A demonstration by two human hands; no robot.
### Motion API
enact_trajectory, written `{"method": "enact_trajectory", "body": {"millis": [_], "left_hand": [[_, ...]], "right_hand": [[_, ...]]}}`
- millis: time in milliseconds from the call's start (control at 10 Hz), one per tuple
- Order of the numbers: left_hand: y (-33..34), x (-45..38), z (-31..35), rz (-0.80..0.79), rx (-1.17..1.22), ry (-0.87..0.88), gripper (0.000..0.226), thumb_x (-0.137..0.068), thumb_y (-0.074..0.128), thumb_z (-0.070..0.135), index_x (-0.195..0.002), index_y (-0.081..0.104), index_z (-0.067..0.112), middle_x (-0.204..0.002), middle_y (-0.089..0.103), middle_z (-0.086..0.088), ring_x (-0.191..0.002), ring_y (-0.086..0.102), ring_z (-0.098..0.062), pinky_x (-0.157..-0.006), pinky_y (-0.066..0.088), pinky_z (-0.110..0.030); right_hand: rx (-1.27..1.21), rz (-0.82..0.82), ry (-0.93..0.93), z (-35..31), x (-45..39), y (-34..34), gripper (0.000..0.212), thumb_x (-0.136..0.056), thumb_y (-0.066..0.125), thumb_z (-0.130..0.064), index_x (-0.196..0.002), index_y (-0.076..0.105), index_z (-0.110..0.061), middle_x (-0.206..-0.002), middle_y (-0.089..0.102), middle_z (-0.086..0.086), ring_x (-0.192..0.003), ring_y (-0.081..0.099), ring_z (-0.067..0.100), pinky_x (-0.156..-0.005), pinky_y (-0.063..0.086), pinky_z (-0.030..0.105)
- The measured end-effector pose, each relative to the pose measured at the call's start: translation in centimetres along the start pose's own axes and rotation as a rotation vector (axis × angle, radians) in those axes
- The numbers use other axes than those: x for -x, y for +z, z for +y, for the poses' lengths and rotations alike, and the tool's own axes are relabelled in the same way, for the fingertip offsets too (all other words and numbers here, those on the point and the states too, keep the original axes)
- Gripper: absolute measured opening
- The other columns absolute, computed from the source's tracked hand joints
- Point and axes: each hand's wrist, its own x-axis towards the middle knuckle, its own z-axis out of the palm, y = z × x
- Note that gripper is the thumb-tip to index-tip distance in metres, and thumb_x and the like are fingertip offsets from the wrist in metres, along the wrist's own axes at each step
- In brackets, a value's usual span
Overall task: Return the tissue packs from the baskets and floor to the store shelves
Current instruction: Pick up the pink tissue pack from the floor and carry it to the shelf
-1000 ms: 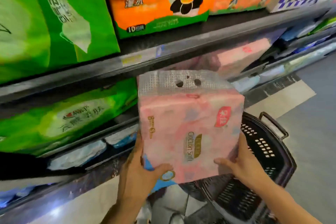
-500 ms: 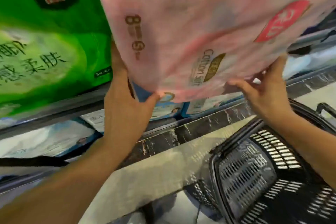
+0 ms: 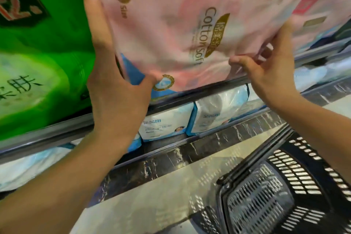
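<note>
Pink tissue pack, w/ gold "Cotton soft" lettering and a red logo patch, is filling the top centre of the head view, sitting up at shelf height w/ its lower edge just over the metal shelf rail. Both hands are holding it from below. Left hand is lying flat along the pack's left side, fingers straight and pointing up, thumb hooking under the bottom corner near a round blue-and-gold emblem. Right hand is pinching the pack's bottom right edge, thumb in front, fingers curling behind the wrapper; plastic is wrinkling there.

Green pack is standing just left of the pink one on the same shelf level, left-hand fingers going in between the two. More pink packs are showing at far right, blurred. One shelf down, white-and-blue packs are standing side by side behind the lower rail. Black plastic basket is sitting on the floor at bottom right, near the dark marble-look shelf base; can't tell what's inside it.
</note>
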Motion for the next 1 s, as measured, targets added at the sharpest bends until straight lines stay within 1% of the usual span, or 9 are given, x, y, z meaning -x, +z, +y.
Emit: {"method": "enact_trajectory", "body": {"millis": [100, 200, 400, 500, 600, 700, 800, 900, 1000], "left_hand": [[0.9, -1.4, -1.5, -0.008, -0.002, -0.014, 0.069, -0.074, 0.084, 0.033, -0.122, 0.045, 0.001, -0.106, 0.067, -0.012, -0.094, 0.065, -0.028, -0.082, 0.054, -0.042], [1.0, -1.1, -2.1, -0.036, -0.007, 0.016, 0.075, -0.075, 0.084, 0.033, -0.132, 0.040, 0.014, -0.116, 0.064, -0.008, -0.098, 0.063, -0.024, -0.083, 0.047, -0.030], [1.7, 1.2, -3.6, -0.196, -0.106, -0.006, 0.109, -0.081, 0.079, 0.030, -0.149, -0.005, 0.024, -0.140, 0.052, -0.012, -0.113, 0.059, -0.034, -0.092, 0.053, -0.043], [2.2, 1.3, -4.2, -0.192, -0.144, 0.009, 0.107, -0.081, 0.079, 0.031, -0.151, -0.002, 0.021, -0.135, 0.056, -0.017, -0.105, 0.062, -0.038, -0.085, 0.055, -0.046], [1.8, 1.2, -4.1, -0.183, -0.138, 0.029, 0.113, -0.080, 0.079, 0.032, -0.146, -0.012, 0.030, -0.129, 0.059, -0.020, -0.094, 0.063, -0.036, -0.079, 0.054, -0.044], [1.6, 1.5, -3.8, -0.236, -0.124, -0.004, 0.120, -0.080, 0.080, 0.031, -0.152, -0.016, 0.025, -0.099, 0.062, -0.014, -0.074, 0.054, -0.025, -0.067, 0.045, -0.032], [1.1, 1.5, -3.8, -0.280, -0.097, -0.022, 0.124, -0.080, 0.080, 0.027, -0.149, -0.021, 0.040, -0.082, 0.057, -0.005, -0.065, 0.056, -0.020, -0.056, 0.043, -0.028], [0.2, 1.4, -3.8, -0.303, -0.097, -0.016, 0.120, -0.083, 0.076, 0.024, -0.137, -0.026, 0.059, -0.126, 0.061, -0.020, -0.081, 0.065, -0.031, -0.069, 0.051, -0.035], [-1.3, 1.7, -3.2, -0.314, -0.147, 0.063, 0.119, -0.084, 0.074, 0.024, -0.139, -0.026, 0.059, -0.152, 0.044, -0.006, -0.114, 0.059, -0.031, -0.089, 0.052, -0.042]], "right_hand": [[-0.005, 0.061, -0.012, 0.7, -1.1, 1.9, 0.101, -0.078, 0.082, -0.014, -0.152, 0.014, -0.005, -0.122, 0.054, -0.020, -0.103, 0.060, -0.012, -0.091, 0.055, 0.025], [0.079, 0.070, -0.034, 1.1, -1.4, 2.8, 0.110, -0.076, 0.083, -0.030, -0.154, 0.009, -0.005, -0.143, 0.049, 0.001, -0.126, 0.054, 0.009, -0.100, 0.051, 0.034], [0.426, 0.102, -0.043, 2.0, 0.2, 4.3, 0.113, -0.062, 0.091, -0.029, -0.147, 0.025, 0.004, -0.140, 0.039, 0.018, -0.122, 0.043, 0.026, -0.098, 0.044, 0.029], [0.448, 0.118, 0.030, 1.9, 1.1, 5.1, 0.114, -0.062, 0.091, -0.026, -0.150, 0.023, -0.002, -0.139, 0.041, 0.012, -0.120, 0.049, 0.028, -0.098, 0.047, 0.041], [0.401, 0.141, 0.052, 1.5, 1.4, 4.9, 0.108, -0.063, 0.091, -0.024, -0.150, 0.028, -0.010, -0.134, 0.046, 0.006, -0.113, 0.052, 0.020, -0.094, 0.050, 0.037], [0.252, 0.139, 0.079, 1.3, 2.3, 4.9, 0.111, -0.069, 0.088, -0.015, -0.155, 0.018, -0.015, -0.141, 0.046, 0.002, -0.120, 0.053, 0.015, -0.099, 0.051, 0.032], [0.243, 0.107, 0.127, 0.5, 3.6, 5.4, 0.116, -0.076, 0.084, -0.019, -0.158, 0.002, -0.014, -0.160, 0.027, 0.003, -0.144, 0.032, 0.016, -0.118, 0.030, 0.030], [0.297, 0.079, 0.124, -0.8, 4.8, 5.2, 0.112, -0.080, 0.081, -0.021, -0.157, 0.000, -0.009, -0.164, 0.013, 0.007, -0.150, 0.014, 0.018, -0.117, 0.010, 0.014], [0.418, -0.037, 0.112, -2.3, 5.4, 4.2, 0.111, -0.082, 0.079, -0.027, -0.158, -0.001, -0.014, -0.166, 0.002, 0.007, -0.151, 0.007, 0.022, -0.109, 0.007, 0.011]]}}
